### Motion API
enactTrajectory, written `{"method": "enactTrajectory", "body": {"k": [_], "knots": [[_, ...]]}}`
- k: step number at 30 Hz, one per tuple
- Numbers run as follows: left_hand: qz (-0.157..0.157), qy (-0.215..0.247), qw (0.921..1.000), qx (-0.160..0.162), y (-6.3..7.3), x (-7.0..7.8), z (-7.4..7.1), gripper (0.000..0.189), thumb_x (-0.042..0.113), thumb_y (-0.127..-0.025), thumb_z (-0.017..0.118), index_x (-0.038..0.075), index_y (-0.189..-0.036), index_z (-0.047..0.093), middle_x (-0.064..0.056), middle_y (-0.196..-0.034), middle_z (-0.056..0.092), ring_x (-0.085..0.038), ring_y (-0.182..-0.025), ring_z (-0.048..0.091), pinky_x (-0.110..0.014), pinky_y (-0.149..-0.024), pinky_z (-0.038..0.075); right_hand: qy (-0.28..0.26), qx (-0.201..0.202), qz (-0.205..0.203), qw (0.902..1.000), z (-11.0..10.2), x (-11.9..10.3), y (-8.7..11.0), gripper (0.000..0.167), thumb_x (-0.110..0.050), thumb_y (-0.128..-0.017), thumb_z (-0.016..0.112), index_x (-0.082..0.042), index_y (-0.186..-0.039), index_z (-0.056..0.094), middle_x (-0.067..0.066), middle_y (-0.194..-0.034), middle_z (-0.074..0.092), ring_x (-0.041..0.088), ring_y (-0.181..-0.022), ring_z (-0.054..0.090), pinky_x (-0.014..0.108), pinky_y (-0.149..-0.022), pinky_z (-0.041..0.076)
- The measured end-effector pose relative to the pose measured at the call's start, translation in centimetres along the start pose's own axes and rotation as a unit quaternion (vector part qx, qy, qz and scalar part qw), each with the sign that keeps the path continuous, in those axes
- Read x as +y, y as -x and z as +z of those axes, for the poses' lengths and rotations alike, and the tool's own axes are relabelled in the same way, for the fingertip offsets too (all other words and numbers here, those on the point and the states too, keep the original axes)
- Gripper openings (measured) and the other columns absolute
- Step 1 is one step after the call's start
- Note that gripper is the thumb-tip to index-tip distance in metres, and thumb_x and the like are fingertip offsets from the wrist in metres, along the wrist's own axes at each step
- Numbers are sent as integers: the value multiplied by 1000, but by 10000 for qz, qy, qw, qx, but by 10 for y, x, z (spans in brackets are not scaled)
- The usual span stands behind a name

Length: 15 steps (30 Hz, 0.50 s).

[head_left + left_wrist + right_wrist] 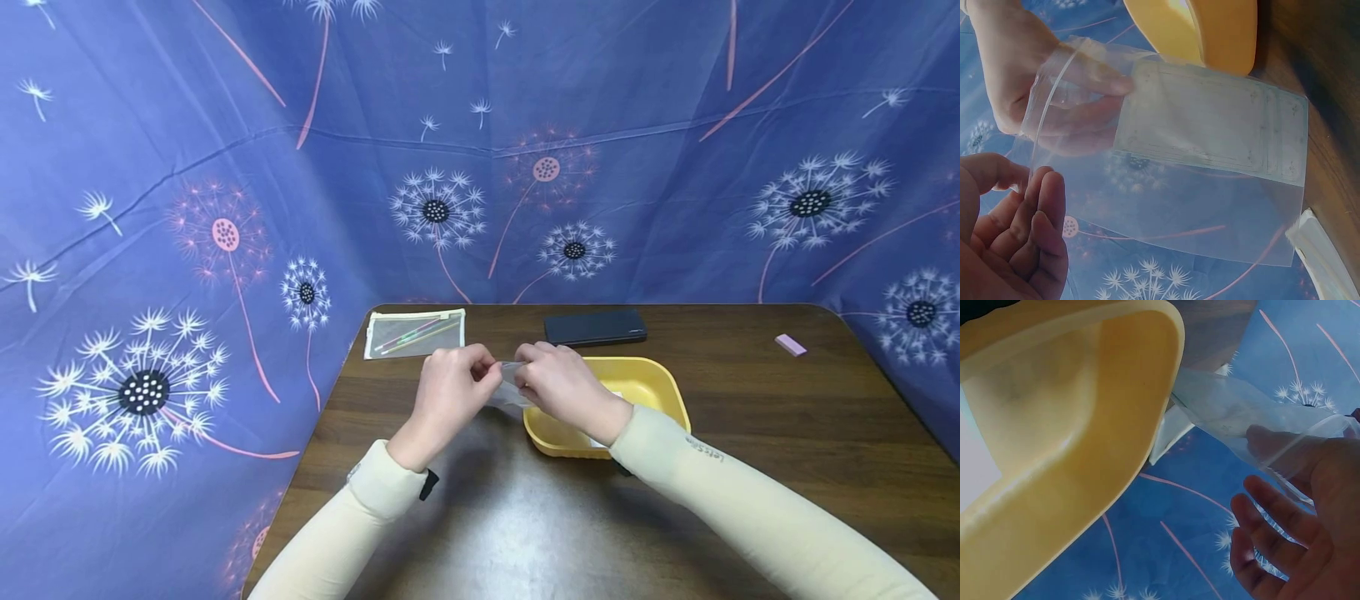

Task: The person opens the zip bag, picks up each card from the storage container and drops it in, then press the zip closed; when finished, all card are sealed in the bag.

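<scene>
Between the two hands hangs a clear zip bag (1179, 206) with its zip strip toward the hands. Inside it lies a pale, thin-bordered sheet or stack of cards (1197, 119). My left hand (450, 387) pinches the bag's edge beside the zip, thumb against curled fingers. On the other side of that same end, my right hand (562, 383) grips the bag; its fingertips show through the plastic in the left wrist view. The yellow basin (663, 392) stands below the right hand, with a white paper-like piece (975, 456) in it.
A mesh zip pouch (416, 333) with several pencils lies at the table's back left. Behind the basin is a dark flat case (596, 327), and a small pink block (791, 344) lies far right. Patterned blue cloth (487, 208) hangs around the wooden table (750, 483).
</scene>
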<state>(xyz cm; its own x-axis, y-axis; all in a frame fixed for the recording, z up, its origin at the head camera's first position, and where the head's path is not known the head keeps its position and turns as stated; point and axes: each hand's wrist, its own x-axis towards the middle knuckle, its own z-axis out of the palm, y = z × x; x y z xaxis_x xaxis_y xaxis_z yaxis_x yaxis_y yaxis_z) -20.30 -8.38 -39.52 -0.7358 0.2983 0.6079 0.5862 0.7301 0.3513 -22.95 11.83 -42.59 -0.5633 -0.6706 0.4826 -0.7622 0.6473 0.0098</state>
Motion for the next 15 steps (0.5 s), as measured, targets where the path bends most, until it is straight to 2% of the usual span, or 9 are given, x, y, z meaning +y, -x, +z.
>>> {"method": "enactTrajectory", "body": {"k": [11,15], "knots": [[-40,5,10000,5,0,0,-1,11,10,-83,74,16,-74,74,10,-63,65,-3,-55,57,-28,-55,46,1,-90,20,10000,-1,1,1,14,-7,-82,86,-18,-76,79,2,-94,70,22,-77,62,37,-58,50],[-12,-11,10000,28,0,-1,-1,10,10,-82,74,16,-74,74,11,-63,65,-3,-55,57,-28,-56,46,-91,-36,-5,10000,-4,2,4,11,-9,-81,88,-17,-80,80,2,-96,70,23,-78,63,39,-63,54]]}}
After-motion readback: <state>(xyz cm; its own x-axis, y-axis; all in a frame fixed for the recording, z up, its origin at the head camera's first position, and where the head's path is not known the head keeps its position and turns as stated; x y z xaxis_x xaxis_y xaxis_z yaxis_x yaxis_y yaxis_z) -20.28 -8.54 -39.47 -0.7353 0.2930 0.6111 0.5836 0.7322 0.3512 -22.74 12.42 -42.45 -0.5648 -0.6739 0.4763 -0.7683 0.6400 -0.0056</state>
